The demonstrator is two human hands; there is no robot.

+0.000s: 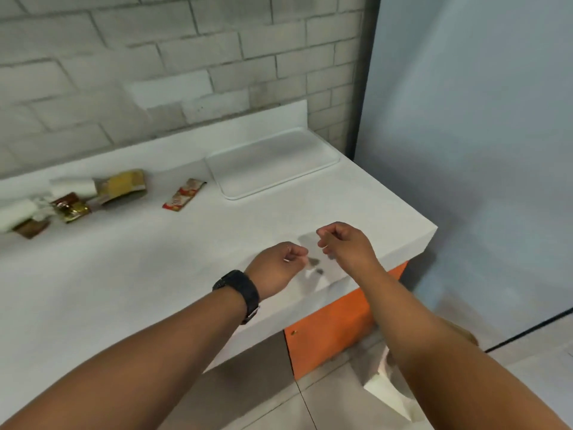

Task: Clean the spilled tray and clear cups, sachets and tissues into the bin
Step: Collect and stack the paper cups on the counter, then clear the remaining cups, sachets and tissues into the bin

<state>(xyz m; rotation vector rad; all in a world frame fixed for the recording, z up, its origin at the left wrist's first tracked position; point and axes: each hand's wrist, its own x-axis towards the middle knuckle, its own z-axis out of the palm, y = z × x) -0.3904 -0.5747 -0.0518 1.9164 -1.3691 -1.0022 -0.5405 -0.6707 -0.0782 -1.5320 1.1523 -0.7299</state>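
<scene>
Both hands are out over the near corner of the white desk (130,274). The left hand (279,270) and right hand (345,243) each have fingers curled, pinching a thin, see-through tissue (313,268) stretched between them. The white tray (273,161) sits at the back right. Sachets (183,195) and crumpled tissues (40,206) lie far left.
</scene>
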